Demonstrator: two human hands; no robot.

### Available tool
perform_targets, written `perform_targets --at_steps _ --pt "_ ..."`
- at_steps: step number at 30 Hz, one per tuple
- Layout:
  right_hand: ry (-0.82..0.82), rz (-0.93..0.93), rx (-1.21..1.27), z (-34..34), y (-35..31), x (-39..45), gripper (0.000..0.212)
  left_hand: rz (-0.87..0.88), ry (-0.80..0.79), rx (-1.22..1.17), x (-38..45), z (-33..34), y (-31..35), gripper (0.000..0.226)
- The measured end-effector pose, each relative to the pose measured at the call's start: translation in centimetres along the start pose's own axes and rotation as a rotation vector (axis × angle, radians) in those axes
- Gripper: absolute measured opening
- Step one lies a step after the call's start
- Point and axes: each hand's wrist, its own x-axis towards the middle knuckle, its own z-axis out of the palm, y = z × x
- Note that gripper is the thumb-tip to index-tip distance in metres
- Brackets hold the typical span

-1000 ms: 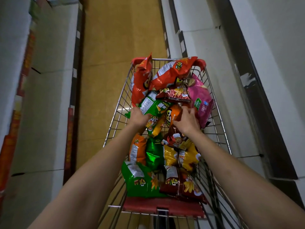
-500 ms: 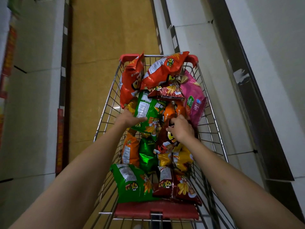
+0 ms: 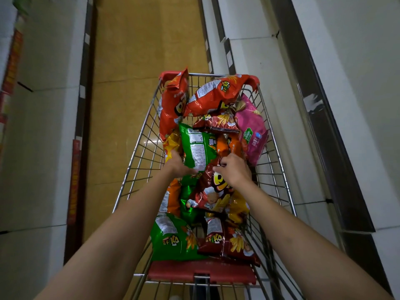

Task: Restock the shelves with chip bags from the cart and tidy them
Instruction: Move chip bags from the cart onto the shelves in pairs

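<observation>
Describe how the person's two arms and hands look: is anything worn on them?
Both forearms are bare as far as the picture shows; no sleeve is visible. The left hand and the right hand have no glove. I see no watch, bracelet or ring on the wrists or fingers, though the fingers are partly hidden among the bags.

Dim aisle, wide-angle view

Low, flat light leaves the shelves (image 3: 41, 131) grey; glare glints on the foil bags (image 3: 207, 98) and the floor (image 3: 151, 137); straight lines bow at the edges, where detail softens.
</observation>
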Motion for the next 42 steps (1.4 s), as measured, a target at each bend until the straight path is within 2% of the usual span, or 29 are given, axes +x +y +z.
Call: perform_targets --at_steps 2,6,7,9,12,14,18,21,24,27,29,31,33,38,40,42 --pt "-0.033 0.012 -0.040 0.0 0.3 -0.1 0.030 0.060 -0.029 0.008 -0.5 0.6 -0.1 0.098" --pt "-0.075 0.015 -0.019 0.1 0.7 -0.1 0.032 0.233 0.046 0.134 -2.1 0.6 0.2 0.100" --pt "-0.078 0.014 -0.007 0.1 0.6 -0.1 0.031 0.280 0.055 0.227 -2.6 0.3 0.4 0.104" --pt "-0.088 0.011 -0.009 0.2 0.4 0.1 0.023 0.394 0.066 0.563 -3.5 0.2 0.6 0.112" --pt "-0.077 -0.006 -0.016 0.0 0.0 0.0 0.042 0.537 0.114 1.051 -3.7 0.5 0.7 0.115" --pt "-0.057 -0.012 0.001 -0.2 0.2 -0.2 0.046 0.614 0.165 1.211 -3.0 1.0 0.7 0.109" --pt "-0.036 -0.007 0.011 -0.6 1.7 -0.2 0.042 0.590 0.221 1.323 -2.6 2.2 1.5 0.082" --pt "-0.028 -0.006 0.027 -0.7 2.3 -0.1 0.031 0.629 0.327 1.361 -3.0 1.7 2.1 0.058" --pt "0.005 0.002 0.046 -1.2 2.2 -0.2 0.020 0.635 0.360 1.359 -3.6 0.3 2.6 0.051" --pt "0.052 0.033 -0.003 -2.1 1.2 -0.6 0.019 0.632 0.331 1.229 -4.3 -1.8 3.7 0.049" --pt "0.060 0.030 -0.066 -2.5 0.5 -0.8 0.017 0.603 0.214 0.969 -4.6 -3.4 4.1 0.047" --pt "0.066 0.019 -0.101 -2.6 -0.3 -1.0 0.019 0.503 0.053 0.700 -5.4 -4.7 4.1 0.039" --pt "0.071 -0.003 -0.100 -2.4 -0.9 -1.1 0.024 0.431 -0.021 0.545 -5.7 -5.6 3.7 0.031" --pt "0.008 -0.092 0.089 -1.1 -1.1 -0.9 0.041 0.306 -0.051 0.046 -5.7 -7.7 1.9 0.039" --pt "0.020 -0.058 0.151 -0.8 -0.8 -1.0 0.048 0.303 -0.048 -0.117 -6.0 -8.2 1.6 0.035" --pt "0.023 0.001 0.132 -0.5 -0.1 -1.1 0.050 0.308 -0.037 -0.181 -6.4 -8.3 1.4 0.029"
